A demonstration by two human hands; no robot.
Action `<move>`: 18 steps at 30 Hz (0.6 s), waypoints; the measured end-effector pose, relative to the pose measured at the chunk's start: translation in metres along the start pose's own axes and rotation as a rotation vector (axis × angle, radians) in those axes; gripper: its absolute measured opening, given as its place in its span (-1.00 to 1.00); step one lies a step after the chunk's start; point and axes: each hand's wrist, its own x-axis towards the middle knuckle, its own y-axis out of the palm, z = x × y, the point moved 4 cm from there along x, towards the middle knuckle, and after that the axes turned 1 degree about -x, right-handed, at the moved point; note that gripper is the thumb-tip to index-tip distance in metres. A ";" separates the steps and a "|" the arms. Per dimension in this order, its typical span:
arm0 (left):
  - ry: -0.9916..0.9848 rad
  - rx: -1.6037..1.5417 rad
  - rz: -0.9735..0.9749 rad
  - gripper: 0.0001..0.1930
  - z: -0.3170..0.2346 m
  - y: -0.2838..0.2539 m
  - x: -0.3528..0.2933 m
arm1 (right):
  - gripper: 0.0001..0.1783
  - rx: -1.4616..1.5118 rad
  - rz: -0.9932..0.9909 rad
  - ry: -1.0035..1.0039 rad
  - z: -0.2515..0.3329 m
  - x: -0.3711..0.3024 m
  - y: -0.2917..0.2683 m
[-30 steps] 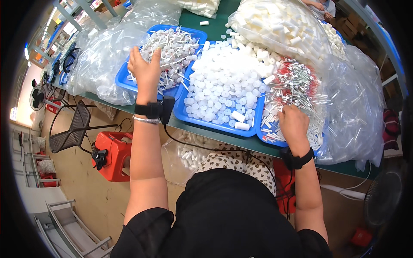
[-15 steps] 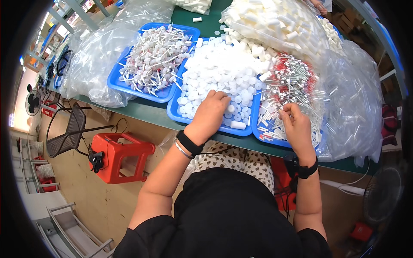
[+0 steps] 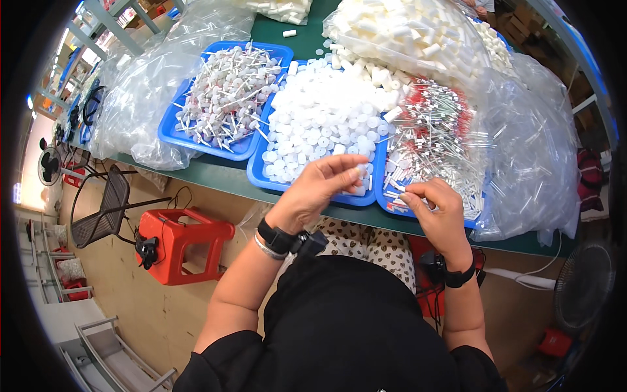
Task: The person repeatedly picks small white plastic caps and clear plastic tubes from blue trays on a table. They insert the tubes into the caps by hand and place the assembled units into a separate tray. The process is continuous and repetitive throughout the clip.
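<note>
Hands are both near the middle tray. The left hand reaches over its front right corner, thumb and fingertips bent close together. The right hand is just right of the middle tray, thumb and fingertip nearly touching. I can't tell if either hand grips a little piece. White discs make a big heap in the middle tray. Right beside it, the right tray has lots of thin red and silver sticks. On its left, the left tray is full of sticks with discs on. Behind the middle tray sits a big clear bag of creamy rolls.
</note>
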 end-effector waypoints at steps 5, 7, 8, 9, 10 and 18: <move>-0.075 -0.449 0.133 -0.58 0.031 0.012 -0.010 | -0.92 -0.054 0.035 -0.132 0.010 -0.001 0.005; -0.081 -0.469 0.129 -0.58 0.033 0.016 -0.010 | -0.92 -0.091 0.056 -0.142 0.011 -0.002 0.006; -0.084 -0.479 0.126 -0.59 0.034 0.017 -0.010 | -0.92 -0.104 0.060 -0.146 0.010 -0.003 0.006; -0.085 -0.467 0.122 -0.59 0.034 0.017 -0.010 | -0.92 -0.116 0.063 -0.151 0.010 -0.003 0.006; -0.087 -0.454 0.117 -0.58 0.034 0.017 -0.011 | -0.92 -0.124 0.054 -0.146 0.010 -0.003 0.006; -0.085 -0.384 0.098 -0.62 0.036 0.016 -0.012 | -0.92 -0.204 0.024 -0.151 0.011 -0.004 0.006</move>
